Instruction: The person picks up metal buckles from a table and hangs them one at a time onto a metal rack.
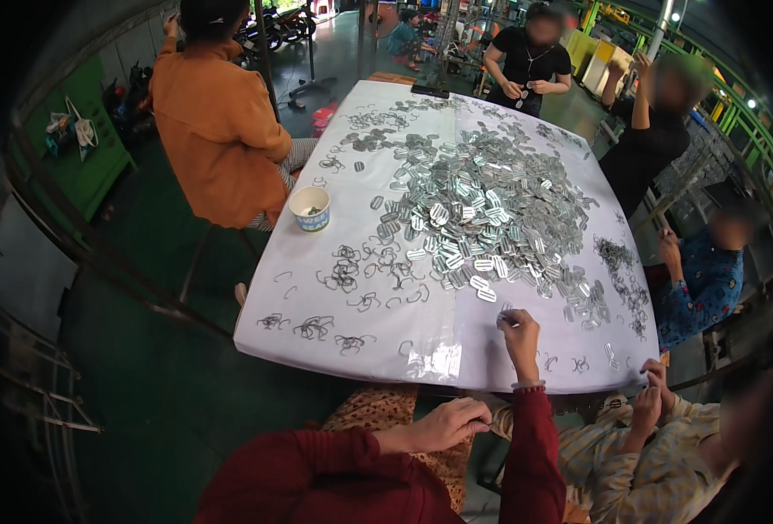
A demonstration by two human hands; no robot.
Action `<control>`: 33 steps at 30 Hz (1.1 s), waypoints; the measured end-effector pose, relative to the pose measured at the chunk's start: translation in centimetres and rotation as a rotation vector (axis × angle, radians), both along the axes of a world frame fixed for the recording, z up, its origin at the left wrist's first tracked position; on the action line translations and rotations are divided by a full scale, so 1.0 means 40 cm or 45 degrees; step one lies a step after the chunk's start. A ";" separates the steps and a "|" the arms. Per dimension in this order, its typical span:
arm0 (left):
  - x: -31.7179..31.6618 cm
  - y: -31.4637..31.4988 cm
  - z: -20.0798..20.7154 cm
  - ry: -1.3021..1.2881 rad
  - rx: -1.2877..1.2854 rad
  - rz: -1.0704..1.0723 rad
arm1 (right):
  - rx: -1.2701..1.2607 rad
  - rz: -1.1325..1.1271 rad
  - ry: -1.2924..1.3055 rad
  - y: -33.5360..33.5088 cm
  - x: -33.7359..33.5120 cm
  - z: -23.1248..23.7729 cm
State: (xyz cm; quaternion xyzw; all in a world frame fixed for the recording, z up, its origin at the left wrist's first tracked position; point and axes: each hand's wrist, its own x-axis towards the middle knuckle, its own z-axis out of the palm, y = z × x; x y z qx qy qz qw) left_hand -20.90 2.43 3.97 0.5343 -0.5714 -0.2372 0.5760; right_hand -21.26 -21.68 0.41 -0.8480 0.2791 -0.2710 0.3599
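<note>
While resting the left grip [447,425] over the lap, well short of the heap of slotted metal plates [482,210], best to hold its fingertips drawn together and steady; cannot tell about anything pinched between them. Hold the right grip [521,336] over the counter [487,371], just short of the heap's near edge, thumb and fingers pinching what looks like a single slotted plate [503,318]. Take it by the rim, probably, leaving the slots free, and lift rather than drag. Mind the dark curved wires [345,266], scattered to the left and near left of the heap: likely to tangle, so worth parting one at a time. Draw plates from the heap's loose near fringe, not its middle, to avoid a slide. Steer sleeves away from the paper cup [312,222], left of the heap. Leave room for the person in black [535,65], beyond the heap, also handling small pieces.
</note>
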 end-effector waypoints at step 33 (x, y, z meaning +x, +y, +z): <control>0.115 -0.002 -0.012 -0.141 0.137 0.456 | 0.613 -0.286 -0.390 0.367 -0.357 0.207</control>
